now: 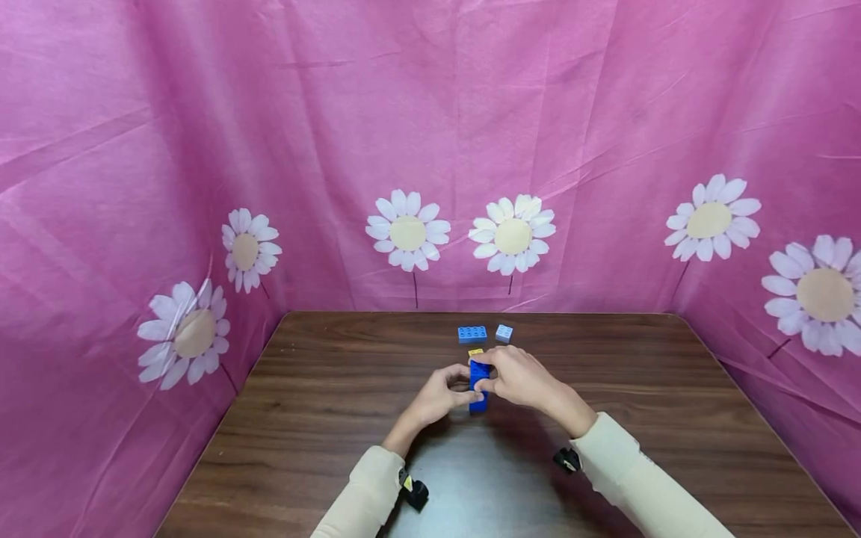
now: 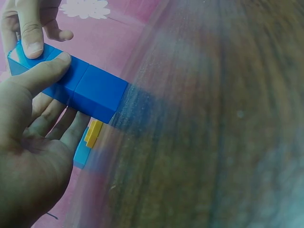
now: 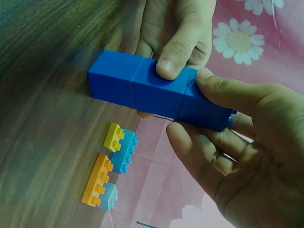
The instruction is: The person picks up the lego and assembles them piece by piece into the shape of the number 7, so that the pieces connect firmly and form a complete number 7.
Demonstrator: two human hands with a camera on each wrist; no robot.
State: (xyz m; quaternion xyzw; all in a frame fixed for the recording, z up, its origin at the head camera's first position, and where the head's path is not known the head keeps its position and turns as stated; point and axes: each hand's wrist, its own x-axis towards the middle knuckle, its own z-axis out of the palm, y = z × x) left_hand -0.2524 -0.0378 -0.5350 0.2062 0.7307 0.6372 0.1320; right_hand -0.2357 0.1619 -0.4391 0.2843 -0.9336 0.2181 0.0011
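Note:
Three dark blue toy bricks joined end to end form an upright stack (image 1: 478,403) at the middle of the table. Its lower end is at the tabletop in the left wrist view. My left hand (image 1: 439,394) grips the stack around its middle brick, thumb on the near face and fingers behind. My right hand (image 1: 528,378) pinches the top brick (image 3: 204,108) between thumb and fingers. The seams between the bricks look closed in the right wrist view. Studs at the top end are mostly hidden by the right hand.
Behind the stack lie a yellow brick (image 1: 475,351), a longer light blue brick (image 1: 472,335) and a small pale blue brick (image 1: 504,333). An orange brick (image 3: 96,180) shows in the right wrist view. Pink flowered cloth (image 1: 457,134) hangs around the brown wooden table (image 1: 323,403).

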